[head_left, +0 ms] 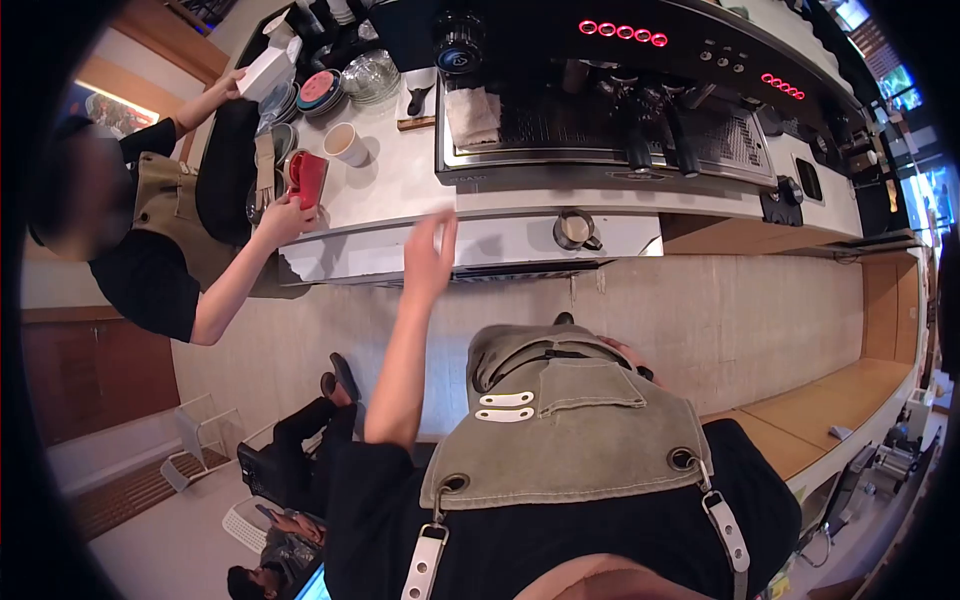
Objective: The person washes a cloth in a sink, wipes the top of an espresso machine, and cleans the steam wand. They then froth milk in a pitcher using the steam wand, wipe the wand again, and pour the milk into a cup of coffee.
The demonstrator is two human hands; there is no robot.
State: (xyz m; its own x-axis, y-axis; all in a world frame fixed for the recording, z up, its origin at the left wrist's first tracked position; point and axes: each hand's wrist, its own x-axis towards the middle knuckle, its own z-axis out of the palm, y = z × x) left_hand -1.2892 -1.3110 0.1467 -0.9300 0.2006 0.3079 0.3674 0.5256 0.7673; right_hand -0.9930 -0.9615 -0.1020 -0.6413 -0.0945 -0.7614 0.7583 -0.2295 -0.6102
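Note:
My left hand (pixel 430 255) is raised over the near edge of the white counter (pixel 385 200), blurred, its fingers close together; whether it holds something small cannot be made out. My right hand (pixel 630 355) is low beside my apron (pixel 570 420), mostly hidden by it. Nearest to the left hand on the counter stands a paper cup (pixel 345 145). A metal pitcher (pixel 576 230) with pale liquid stands on the lower ledge, right of my left hand. To the left, a co-worker's hand grips a red object (pixel 307 180).
A co-worker (pixel 160 210) stands at the left, another hand on a white box (pixel 268 68). Stacked plates (pixel 320 92) and glass dishes (pixel 370 76) are behind the cup. The espresso machine (pixel 600 120) spans the back. A seated person (pixel 280 540) is at the lower left.

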